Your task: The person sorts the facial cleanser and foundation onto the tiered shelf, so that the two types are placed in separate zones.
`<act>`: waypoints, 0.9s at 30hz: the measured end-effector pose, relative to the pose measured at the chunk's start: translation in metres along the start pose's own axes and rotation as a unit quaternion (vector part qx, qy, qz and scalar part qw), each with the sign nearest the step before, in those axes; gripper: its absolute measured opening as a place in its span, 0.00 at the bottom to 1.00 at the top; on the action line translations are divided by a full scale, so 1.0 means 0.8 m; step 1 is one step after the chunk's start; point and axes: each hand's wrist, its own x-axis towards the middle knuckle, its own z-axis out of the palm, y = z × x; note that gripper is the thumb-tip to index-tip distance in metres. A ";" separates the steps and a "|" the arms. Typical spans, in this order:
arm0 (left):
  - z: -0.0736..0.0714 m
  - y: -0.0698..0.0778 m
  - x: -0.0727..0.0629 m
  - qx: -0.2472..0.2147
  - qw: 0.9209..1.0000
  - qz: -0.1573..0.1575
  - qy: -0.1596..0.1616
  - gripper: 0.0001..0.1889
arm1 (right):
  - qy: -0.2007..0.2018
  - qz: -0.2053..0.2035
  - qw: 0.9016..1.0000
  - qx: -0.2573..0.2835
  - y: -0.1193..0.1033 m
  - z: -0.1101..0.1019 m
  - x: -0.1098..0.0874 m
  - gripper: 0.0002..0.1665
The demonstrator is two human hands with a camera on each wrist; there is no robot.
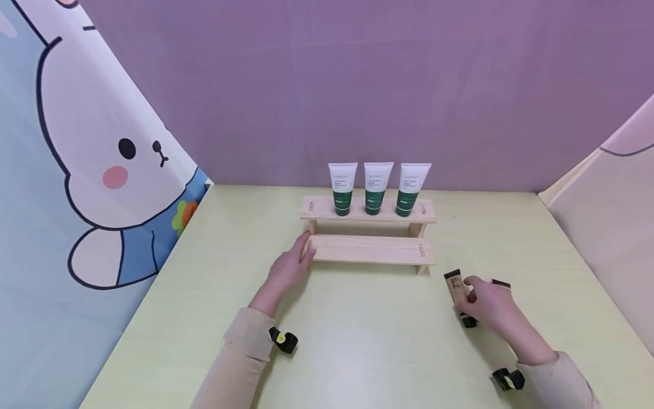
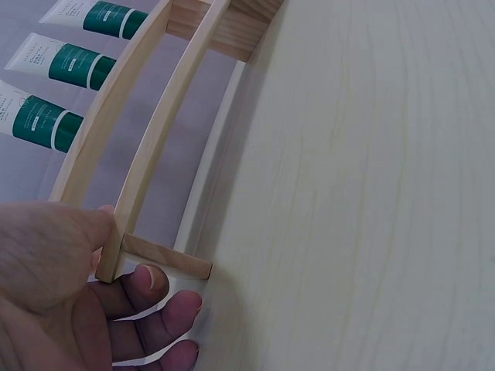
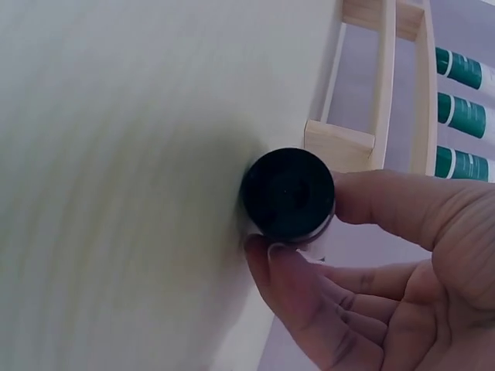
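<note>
A two-tier wooden display rack (image 1: 373, 250) stands toward the back of the table. My left hand (image 1: 288, 266) holds the left end of its lower tier, thumb over the board and fingers by the end leg (image 2: 166, 255). At the rack's right, my right hand (image 1: 490, 304) pinches a tan tube (image 1: 455, 286) with a black end and black cap between thumb and fingers. Its round black cap (image 3: 288, 193) faces the right wrist camera, close to the tabletop. Behind that hand the dark end of another tube (image 1: 502, 283) peeks out; the rest is hidden.
Three white-and-green tubes stand in a row on the upper tier: a left tube (image 1: 343, 187), a middle tube (image 1: 378, 187) and a right tube (image 1: 412, 187). Purple cloth (image 1: 378, 85) hangs behind the pale table (image 1: 357, 341). Printed cloth (image 1: 102, 142) borders the left side.
</note>
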 end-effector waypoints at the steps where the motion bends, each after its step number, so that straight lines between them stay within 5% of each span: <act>1: 0.000 0.000 0.000 0.000 1.000 0.001 0.000 0.29 | -0.003 -0.002 1.000 -0.005 0.000 0.001 0.000 0.28; 8: 0.001 -0.002 0.000 -0.008 1.000 0.002 -0.004 0.30 | -0.013 -0.006 1.000 -0.011 -0.001 0.007 -0.002 0.11; 27: 0.000 -0.001 0.001 -0.001 1.000 0.011 0.004 0.29 | 0.030 -0.021 0.999 0.012 -0.005 -0.004 -0.009 0.26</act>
